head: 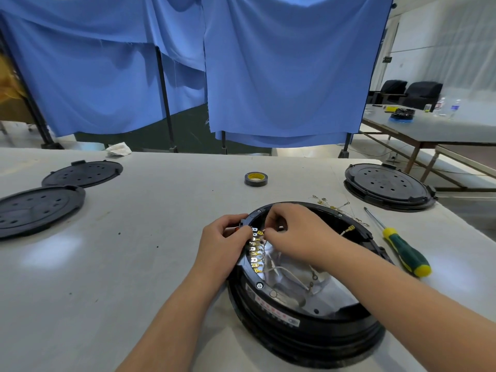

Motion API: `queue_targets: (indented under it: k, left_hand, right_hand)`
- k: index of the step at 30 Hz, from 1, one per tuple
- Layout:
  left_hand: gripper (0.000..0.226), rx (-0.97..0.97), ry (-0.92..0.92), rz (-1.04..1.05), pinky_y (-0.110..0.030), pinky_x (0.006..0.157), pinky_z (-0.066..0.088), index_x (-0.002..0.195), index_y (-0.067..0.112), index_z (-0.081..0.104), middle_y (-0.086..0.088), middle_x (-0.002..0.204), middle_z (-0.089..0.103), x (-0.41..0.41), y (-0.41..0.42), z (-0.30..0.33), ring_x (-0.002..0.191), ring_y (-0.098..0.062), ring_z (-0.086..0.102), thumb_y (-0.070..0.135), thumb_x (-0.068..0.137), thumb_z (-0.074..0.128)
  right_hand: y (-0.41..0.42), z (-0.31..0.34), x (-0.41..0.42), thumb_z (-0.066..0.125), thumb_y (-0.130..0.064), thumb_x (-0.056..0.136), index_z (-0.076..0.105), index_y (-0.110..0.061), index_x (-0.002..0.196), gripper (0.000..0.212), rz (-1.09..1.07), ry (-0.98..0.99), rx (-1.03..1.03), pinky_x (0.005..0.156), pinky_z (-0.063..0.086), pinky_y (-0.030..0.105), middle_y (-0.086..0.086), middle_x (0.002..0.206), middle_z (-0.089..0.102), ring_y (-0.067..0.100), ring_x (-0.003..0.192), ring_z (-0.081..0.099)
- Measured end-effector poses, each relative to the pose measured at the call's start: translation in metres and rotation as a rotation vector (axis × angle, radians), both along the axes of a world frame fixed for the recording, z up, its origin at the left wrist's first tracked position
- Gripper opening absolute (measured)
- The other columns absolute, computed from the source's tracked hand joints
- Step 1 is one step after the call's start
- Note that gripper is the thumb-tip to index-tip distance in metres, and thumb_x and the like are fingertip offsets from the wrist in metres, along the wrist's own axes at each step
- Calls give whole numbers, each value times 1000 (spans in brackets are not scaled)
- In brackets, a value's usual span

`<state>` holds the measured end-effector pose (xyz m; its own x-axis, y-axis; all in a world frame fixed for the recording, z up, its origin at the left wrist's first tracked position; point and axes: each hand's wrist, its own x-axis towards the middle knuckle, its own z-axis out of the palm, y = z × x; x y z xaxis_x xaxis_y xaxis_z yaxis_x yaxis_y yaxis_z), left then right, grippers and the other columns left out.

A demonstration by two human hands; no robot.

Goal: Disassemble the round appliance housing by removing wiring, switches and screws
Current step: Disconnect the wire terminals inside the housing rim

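Round housing (308, 304) sits at the table's (134, 237) near edge, right of centre. Left hand (225, 237) grips the switch block on its rim; right hand (292, 232) pinches a wire terminal (259, 233). Advice — pull straight off the tab, brace firmly, avoid tugging the wire itself.

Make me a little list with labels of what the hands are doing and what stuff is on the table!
left hand: grips the rim of the round housing by the terminal row
right hand: fingers curled, pinching at a wire connector on the terminal row
screwdriver: lies on the table, right of the housing, untouched
tape roll: beyond the housing
loose wires: behind the housing
black round covers: two at left, one at right
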<state>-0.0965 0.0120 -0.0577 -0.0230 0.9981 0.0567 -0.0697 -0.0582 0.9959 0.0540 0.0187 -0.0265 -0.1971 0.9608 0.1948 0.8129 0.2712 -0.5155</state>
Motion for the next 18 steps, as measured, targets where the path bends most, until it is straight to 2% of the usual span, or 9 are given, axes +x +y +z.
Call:
queue_targets:
  k: [5, 10, 14, 18]
  left_hand:
    - [27, -6, -5, 5, -20, 53, 53, 86, 25, 74, 1, 75, 75, 0, 1, -1, 65, -11, 71, 1, 80, 63]
    - [27, 7, 9, 0, -17, 52, 50, 86, 24, 74, 3, 74, 75, 0, 2, -2, 64, -9, 70, 1, 79, 62]
    - [29, 4, 7, 0, -19, 52, 51, 85, 26, 74, 2, 74, 75, 0, 2, -2, 64, -10, 70, 0, 79, 62]
    - [29, 12, 17, -5, -19, 53, 53, 84, 27, 73, 3, 73, 75, -1, 3, -3, 65, -9, 70, 1, 80, 62]
  right_hand:
    - [-2, 4, 3, 61, -23, 76, 66, -26, 78, 6, 117, 72, 22, 82, 50, 37, -6, 85, 64, 12, 90, 56]
    - [-6, 3, 1, 64, -30, 76, 64, -34, 75, 4, 183, -48, 20, 79, 42, 24, -9, 88, 59, 9, 93, 48]
    - [-6, 3, -1, 64, -30, 76, 63, -33, 73, 5, 181, -62, 6, 82, 41, 27, -6, 91, 58, 11, 95, 47]
    - [-5, 2, -4, 62, -28, 79, 61, -31, 74, 6, 170, -80, 2, 79, 38, 26, -4, 92, 57, 13, 94, 45]
